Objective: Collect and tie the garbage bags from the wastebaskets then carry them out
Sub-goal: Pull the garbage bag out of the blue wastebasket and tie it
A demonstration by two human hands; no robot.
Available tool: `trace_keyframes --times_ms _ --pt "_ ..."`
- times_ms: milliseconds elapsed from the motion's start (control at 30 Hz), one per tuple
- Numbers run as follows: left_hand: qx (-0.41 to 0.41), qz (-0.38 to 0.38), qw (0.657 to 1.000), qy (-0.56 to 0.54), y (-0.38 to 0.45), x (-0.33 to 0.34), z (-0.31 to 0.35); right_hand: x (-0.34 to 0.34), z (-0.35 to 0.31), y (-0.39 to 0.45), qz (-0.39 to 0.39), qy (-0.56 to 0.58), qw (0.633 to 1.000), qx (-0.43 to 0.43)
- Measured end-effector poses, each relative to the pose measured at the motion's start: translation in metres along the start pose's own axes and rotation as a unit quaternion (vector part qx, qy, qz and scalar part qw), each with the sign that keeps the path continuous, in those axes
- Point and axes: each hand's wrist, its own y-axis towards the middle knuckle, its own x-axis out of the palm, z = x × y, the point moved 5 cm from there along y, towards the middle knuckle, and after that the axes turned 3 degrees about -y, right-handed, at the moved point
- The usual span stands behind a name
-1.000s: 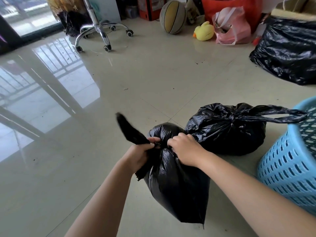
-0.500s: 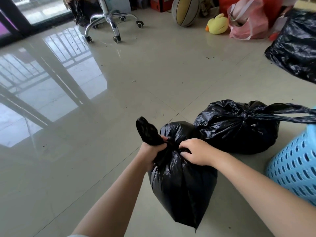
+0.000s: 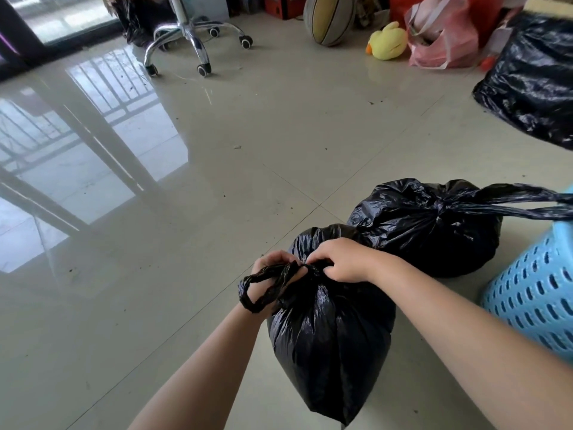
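A full black garbage bag point(image 3: 328, 342) hangs in front of me, held up by its gathered neck. My left hand point(image 3: 271, 274) grips one twisted handle strip, which loops down over the back of that hand. My right hand point(image 3: 342, 262) pinches the bag's neck beside the left hand. Behind it a second black garbage bag point(image 3: 428, 231) lies on the floor, knotted, its handles trailing right over a blue perforated wastebasket point(image 3: 533, 293).
Glossy tiled floor point(image 3: 217, 181) stretches ahead. At the back stand an office chair base point(image 3: 195, 35), a basketball point(image 3: 328, 18), a yellow duck toy point(image 3: 387, 41) and a pink plastic bag point(image 3: 440, 38). A large black bag point(image 3: 533, 79) sits far right.
The handle strip in my left hand, sticking upward before, now droops in a loop over that hand. Both hands stay at the bag's neck. The view has shifted slightly.
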Motion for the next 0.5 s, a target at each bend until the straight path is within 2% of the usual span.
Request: trace_keyframes --times_ms 133,267,367,500 --pt "-0.043 0.074 0.996 -0.017 -0.004 0.002 0.005 -0.009 -0.002 -0.005 0.032 -0.06 0.997 -0.03" --pt "-0.038 0.053 0.977 -0.201 0.004 0.002 0.038 -0.019 -0.002 -0.016 0.038 -0.182 0.98 -0.071" --pt "-0.046 0.086 0.952 -0.289 0.009 -0.003 0.053 -0.024 -0.004 -0.03 0.034 -0.244 0.965 -0.091" --pt "-0.104 0.13 0.957 -0.239 0.009 -0.007 0.034 -0.018 -0.007 -0.041 0.009 -0.277 0.954 -0.114"
